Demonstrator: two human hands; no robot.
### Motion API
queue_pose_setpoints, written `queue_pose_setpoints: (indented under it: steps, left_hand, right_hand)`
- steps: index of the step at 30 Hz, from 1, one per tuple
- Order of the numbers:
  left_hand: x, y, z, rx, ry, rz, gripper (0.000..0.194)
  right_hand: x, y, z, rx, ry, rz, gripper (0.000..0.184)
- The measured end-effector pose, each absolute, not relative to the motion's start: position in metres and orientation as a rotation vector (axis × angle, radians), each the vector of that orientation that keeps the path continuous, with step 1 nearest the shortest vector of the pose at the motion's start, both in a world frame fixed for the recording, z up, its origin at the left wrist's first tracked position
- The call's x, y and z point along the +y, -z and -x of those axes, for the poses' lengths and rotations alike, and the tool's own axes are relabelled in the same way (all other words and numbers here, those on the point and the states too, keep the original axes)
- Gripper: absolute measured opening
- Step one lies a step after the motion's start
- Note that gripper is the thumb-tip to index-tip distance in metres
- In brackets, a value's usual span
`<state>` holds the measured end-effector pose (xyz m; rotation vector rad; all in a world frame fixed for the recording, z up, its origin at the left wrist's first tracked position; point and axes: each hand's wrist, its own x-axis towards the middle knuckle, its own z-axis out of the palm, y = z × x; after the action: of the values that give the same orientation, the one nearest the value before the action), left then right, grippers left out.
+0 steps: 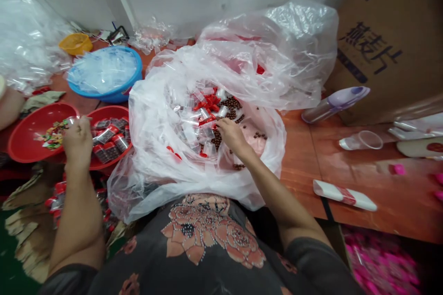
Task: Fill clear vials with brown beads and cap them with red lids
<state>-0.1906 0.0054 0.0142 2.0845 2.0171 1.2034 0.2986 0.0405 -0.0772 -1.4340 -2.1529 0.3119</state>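
Observation:
My left hand (pixel 78 140) is closed above the place where two red bowls meet. A small clear piece (pixel 72 120), perhaps a plastic jar, shows at its fingertips, too blurred to tell more. Under and beside it, small colourful pieces (pixel 55 133) lie in the left red bowl (pixel 24 131). Filled clear jars with red lids (pixel 110 136) lie in the right one. My right hand (pixel 231 136) reaches into a white plastic bag (pixel 152 161), its fingers bent together by red plastic caps (pixel 209 101), clear empty jars (pixel 188 120) and brown balls (pixel 230 106). What these fingers hold is hidden.
A blue basin (pixel 138 71) of clear plastic and a yellow basket (pixel 75 44) stand at the back left. On the right are a cardboard box (pixel 391 50), a purple-lidded bottle (pixel 334 103), a clear cup (pixel 362 140) and a white roll (pixel 344 195). Pink items (pixel 380 258) lie below.

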Motion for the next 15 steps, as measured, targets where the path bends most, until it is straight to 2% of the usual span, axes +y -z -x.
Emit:
queue_pose_setpoints:
  steps: [2, 6, 9, 12, 15]
  left_hand:
    - [0.004, -0.015, 0.184, 2.166, -1.289, -1.998, 0.021]
    - [0.004, -0.024, 0.114, 2.100, -1.367, -2.068, 0.033]
    - [0.001, -0.025, 0.032, 1.631, -1.221, -2.142, 0.034]
    - [-0.005, -0.014, -0.037, 1.206, -0.918, -2.202, 0.041]
    - [-0.009, 0.004, -0.072, 0.983, -0.767, -2.182, 0.029]
  right_hand:
    - [0.056, 0.080, -0.293, -2.229, -0.261, 1.418, 0.038]
    - [0.061, 0.077, -0.288, -2.278, -0.308, 1.430, 0.024]
    - [0.035, 0.063, -0.284, -2.135, -0.458, 1.376, 0.025]
    - [-0.006, 0.047, -0.280, -1.968, -0.684, 1.235, 0.027]
    - [-0.040, 0.040, -0.284, -1.778, -0.897, 1.232, 0.031]
